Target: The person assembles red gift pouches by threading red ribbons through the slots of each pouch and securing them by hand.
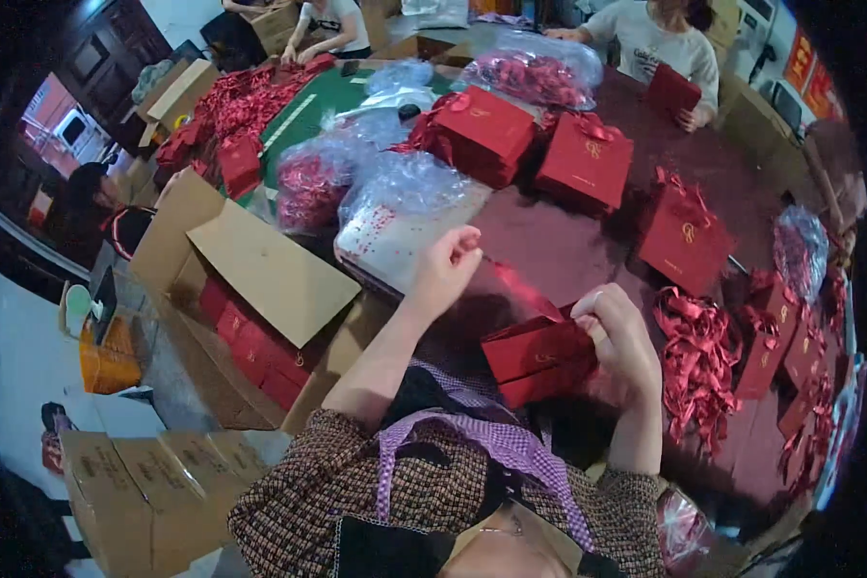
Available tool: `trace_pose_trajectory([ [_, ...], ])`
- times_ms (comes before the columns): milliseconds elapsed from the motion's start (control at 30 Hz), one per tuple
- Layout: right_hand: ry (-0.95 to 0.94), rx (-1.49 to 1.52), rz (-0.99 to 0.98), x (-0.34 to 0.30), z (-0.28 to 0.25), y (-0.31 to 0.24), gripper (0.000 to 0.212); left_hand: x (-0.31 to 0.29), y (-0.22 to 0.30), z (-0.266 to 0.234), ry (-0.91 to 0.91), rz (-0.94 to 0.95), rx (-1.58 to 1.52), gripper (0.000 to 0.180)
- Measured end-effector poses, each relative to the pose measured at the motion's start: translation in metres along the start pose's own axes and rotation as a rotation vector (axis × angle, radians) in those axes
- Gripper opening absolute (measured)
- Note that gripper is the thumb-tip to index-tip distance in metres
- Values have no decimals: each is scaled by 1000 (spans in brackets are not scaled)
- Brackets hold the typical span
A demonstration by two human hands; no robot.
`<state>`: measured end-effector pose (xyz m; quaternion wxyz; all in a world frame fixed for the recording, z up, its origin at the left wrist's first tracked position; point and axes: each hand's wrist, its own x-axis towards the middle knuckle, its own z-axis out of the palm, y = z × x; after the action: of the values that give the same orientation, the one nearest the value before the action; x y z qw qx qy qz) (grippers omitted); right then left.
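Observation:
A small red paper gift bag [539,361] is tilted at the table edge in front of me. From its top a red ribbon [525,287], smeared by motion, stretches up and left toward my left hand [445,275]. That hand is raised, its fingers pinched at the ribbon's far end. Beside the bag's right upper edge, my right hand [618,332] is closed with curled fingers; what lies inside them is hidden. A heap of loose red ribbons [696,361] lies on the dark red table [559,246], right of my right hand.
Red bag stacks [588,162] stand across the table. Plastic-wrapped red ribbons [535,77] lie at the back. An open carton [188,217] holding red bags is at my left. Closed cartons [130,491] stand lower left. A co-worker [660,48] holds a red bag across the table.

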<state>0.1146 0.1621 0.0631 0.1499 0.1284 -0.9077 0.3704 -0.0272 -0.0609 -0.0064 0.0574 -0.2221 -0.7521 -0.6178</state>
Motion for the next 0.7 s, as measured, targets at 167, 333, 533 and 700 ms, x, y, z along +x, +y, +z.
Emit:
trace_pose_trajectory([
  [167, 23, -35, 59, 9, 3, 17, 8, -22, 39, 4, -356, 418, 148, 11],
  [333, 23, -13, 83, 16, 7, 27, 8, -37, 29, 15, -499, 386, 237, 14],
  [533, 119, 273, 204, 4, 20, 43, 38, -28, 18, 16, -387, 375, 189, 10],
  [700, -74, 330, 384, -16, 23, 56, 69, -21, 6, 6, -342, 131, 155, 13],
])
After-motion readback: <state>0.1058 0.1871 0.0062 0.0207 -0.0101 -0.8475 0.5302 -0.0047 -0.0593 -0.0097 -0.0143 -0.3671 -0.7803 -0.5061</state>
